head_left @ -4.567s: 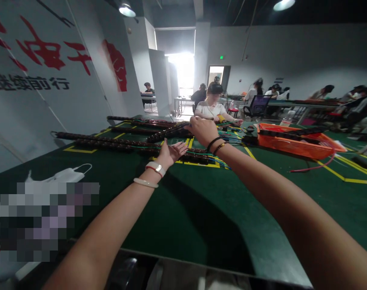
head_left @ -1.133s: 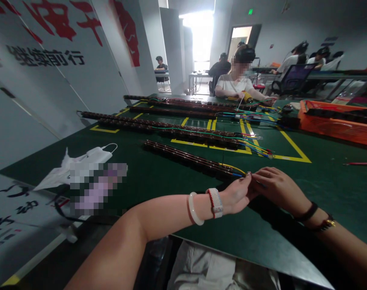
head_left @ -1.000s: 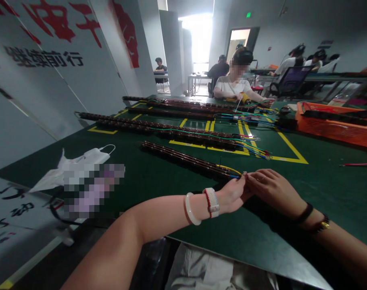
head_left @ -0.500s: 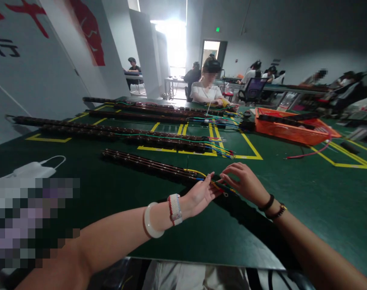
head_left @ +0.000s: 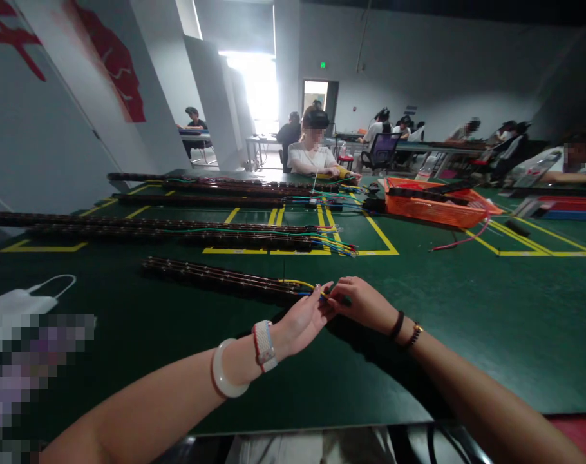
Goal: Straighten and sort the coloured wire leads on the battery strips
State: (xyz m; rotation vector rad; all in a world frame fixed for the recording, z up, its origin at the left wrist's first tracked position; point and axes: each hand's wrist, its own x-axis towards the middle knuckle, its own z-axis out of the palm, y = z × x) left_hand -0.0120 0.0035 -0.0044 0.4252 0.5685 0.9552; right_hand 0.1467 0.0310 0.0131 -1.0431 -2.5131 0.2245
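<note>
A dark, long wire harness (head_left: 216, 275) lies on the green table in front of me, with a yellow wire (head_left: 297, 282) and a blue wire (head_left: 301, 294) coming out of its right end. My left hand (head_left: 302, 322), palm partly upward, holds these wires between thumb and fingers. Right against its fingertips, my right hand (head_left: 363, 303) is closed in a pinch at the wire ends. Fingers cover the wire tips, so exactly what the right hand pinches is hidden.
More long harnesses (head_left: 177, 227) lie farther back, their coloured wires pointing right. An orange basket (head_left: 428, 212) with dark parts stands at the back right. Yellow tape (head_left: 380, 235) marks the table. Across it sits a person (head_left: 312, 158). A white object with a loop (head_left: 27, 303) lies left.
My right hand has come closer to the left, its fingers now closing at the wire ends. The left hand keeps its hold. The view has turned a little right.
</note>
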